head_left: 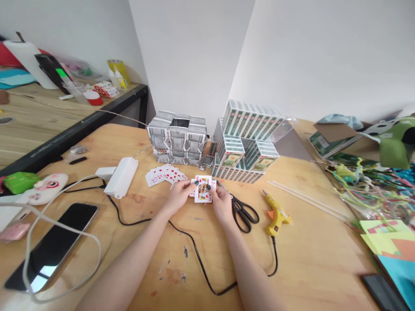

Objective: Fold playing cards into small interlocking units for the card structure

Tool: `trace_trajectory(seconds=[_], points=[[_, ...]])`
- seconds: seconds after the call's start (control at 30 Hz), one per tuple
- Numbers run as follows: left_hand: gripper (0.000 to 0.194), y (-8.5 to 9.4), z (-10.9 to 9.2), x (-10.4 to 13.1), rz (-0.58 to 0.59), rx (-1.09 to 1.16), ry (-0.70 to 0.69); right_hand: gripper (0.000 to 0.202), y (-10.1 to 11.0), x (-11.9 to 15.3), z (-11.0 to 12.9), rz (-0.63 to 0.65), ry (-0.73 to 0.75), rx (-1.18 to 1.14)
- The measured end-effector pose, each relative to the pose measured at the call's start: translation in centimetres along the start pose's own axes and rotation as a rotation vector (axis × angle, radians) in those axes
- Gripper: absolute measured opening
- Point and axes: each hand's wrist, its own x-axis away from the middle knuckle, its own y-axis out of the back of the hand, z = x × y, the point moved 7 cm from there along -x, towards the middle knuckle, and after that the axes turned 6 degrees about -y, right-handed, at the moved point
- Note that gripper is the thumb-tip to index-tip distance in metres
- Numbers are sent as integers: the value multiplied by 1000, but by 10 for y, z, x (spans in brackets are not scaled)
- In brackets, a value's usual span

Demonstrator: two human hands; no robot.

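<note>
Partly hidden — king card (203, 190) behind fingertips (195, 183).

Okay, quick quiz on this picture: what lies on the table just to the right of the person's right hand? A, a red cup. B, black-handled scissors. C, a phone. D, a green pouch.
B: the black-handled scissors lie on the wooden table right beside the right hand, which together with the left hand holds a king playing card; the yellow glue gun lies farther right.

A small white paper playing card with a red king picture (203, 191) faces up, held flat just above the surface.
</note>
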Motion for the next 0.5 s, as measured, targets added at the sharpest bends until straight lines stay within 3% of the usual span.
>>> trace_trajectory(seconds=[0.23,0.5], points=[[30,-1,2,0,13,-1,14,33,-4,1,0,102,-13,-30],[24,-3,2,0,-22,110,27,34,-2,1,1,90,-1,-46]])
